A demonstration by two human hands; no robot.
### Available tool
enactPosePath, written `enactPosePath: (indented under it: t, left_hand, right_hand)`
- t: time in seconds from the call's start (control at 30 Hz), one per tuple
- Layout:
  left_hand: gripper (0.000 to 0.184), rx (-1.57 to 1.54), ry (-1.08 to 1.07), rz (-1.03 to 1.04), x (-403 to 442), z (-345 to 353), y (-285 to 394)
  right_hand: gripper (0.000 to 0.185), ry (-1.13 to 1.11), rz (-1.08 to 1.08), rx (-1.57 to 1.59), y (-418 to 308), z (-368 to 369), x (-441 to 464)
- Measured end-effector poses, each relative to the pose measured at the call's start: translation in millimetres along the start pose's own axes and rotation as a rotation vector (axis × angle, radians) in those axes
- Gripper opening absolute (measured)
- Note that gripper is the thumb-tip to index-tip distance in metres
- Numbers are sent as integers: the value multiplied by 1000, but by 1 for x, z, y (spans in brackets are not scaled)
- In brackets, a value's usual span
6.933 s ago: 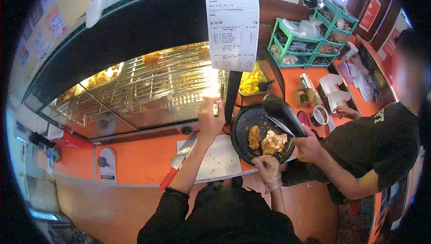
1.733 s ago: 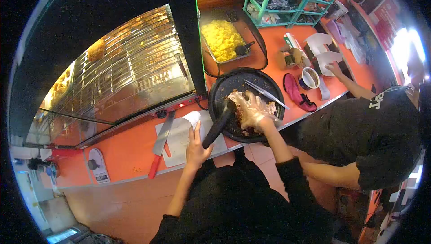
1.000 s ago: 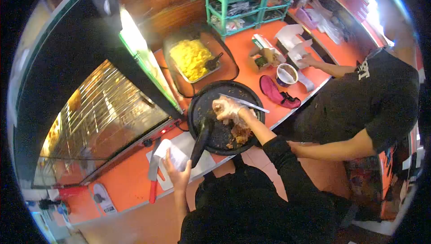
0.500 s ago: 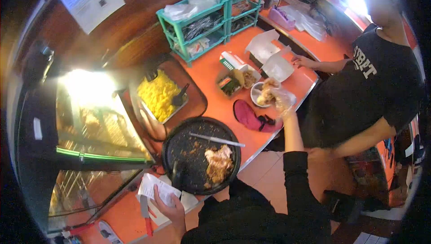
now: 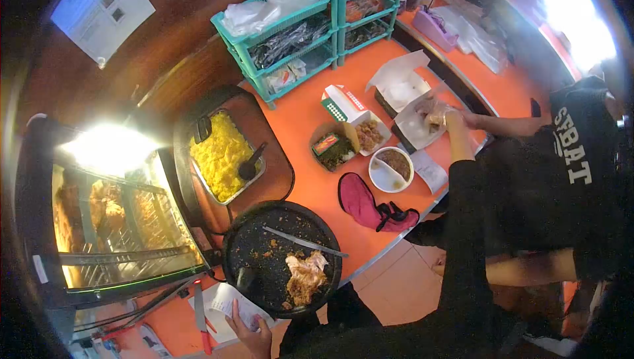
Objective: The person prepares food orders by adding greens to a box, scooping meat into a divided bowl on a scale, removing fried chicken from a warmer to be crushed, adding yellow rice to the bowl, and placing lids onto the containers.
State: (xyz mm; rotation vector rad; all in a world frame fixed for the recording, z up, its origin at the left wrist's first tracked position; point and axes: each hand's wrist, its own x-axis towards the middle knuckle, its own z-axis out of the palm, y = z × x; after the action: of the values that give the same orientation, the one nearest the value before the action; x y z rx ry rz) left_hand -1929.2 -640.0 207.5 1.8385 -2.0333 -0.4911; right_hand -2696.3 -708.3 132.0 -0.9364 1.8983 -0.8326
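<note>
A gloved right hand (image 5: pixel 436 119) is at the open white box (image 5: pixel 411 136) on the orange desk (image 5: pixel 317 194), close to another person's hand (image 5: pixel 471 120).
Blur hides whether its fingers are spread or pinching something; the left hand (image 5: pixel 253 337) pinches a paper slip (image 5: pixel 246 309) beside the round black dish (image 5: pixel 261 226), where torn meat (image 5: pixel 306 281) lies near a long metal utensil (image 5: pixel 305 243).

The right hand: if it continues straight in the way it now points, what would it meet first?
Most likely the open white box, close before the right hand; depth is unclear, so they may be touching.
</note>
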Motion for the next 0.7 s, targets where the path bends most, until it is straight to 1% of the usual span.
enactPosePath:
  t: [0.1,0.2,0.23,0.27,0.3,0.33,0.4,0.43,0.47,0.53,0.57,0.6,0.63,0.67,0.7]
  left_hand:
    - [65,-20,3,-20,-1,2,8]
    - [60,41,-3,10,-2,3,-1]
    - [59,-24,10,14,0,3,0]
    - [59,-78,23,3,4,1,5]
    - [57,-97,42,70,7,-2,9]
    - [55,-153,43,-11,6,-1,10]
    - [56,-69,73,12,9,-3,8]
    - [56,-59,85,-15,11,-2,7]
    - [56,-111,136,5,12,-1,5]
    - [56,-159,191,20,11,-2,0]
    - [56,-126,186,35,11,-3,-2]
    - [56,-95,183,52,10,-2,-4]
    - [56,-101,184,52,7,-2,-6]
    - [58,-184,183,13,6,-2,-9]
    - [60,-270,181,-18,6,-2,-11]
  right_hand:
    - [30,12,-36,-305,6,1,9]
    - [35,86,-149,-616,9,10,11]
    - [36,120,-169,-693,11,16,13]
    - [38,157,-172,-761,15,27,13]
    - [38,204,-138,-823,20,49,14]
    - [39,249,-100,-884,24,72,14]
    - [38,739,-453,-1055,-38,133,-45]
    - [38,613,-373,-717,-76,184,-75]
    - [38,476,-281,-387,-101,227,-105]
    - [34,66,-500,-639,-172,301,-165]
    - [38,-397,-413,-368,-195,317,-184]
    - [46,-558,-547,-307,-188,350,-193]
    - [55,-621,-591,-233,-201,372,-210]
    - [70,-597,-750,-298,-183,401,-218]
    - [89,-613,-748,-488,-189,415,-232]
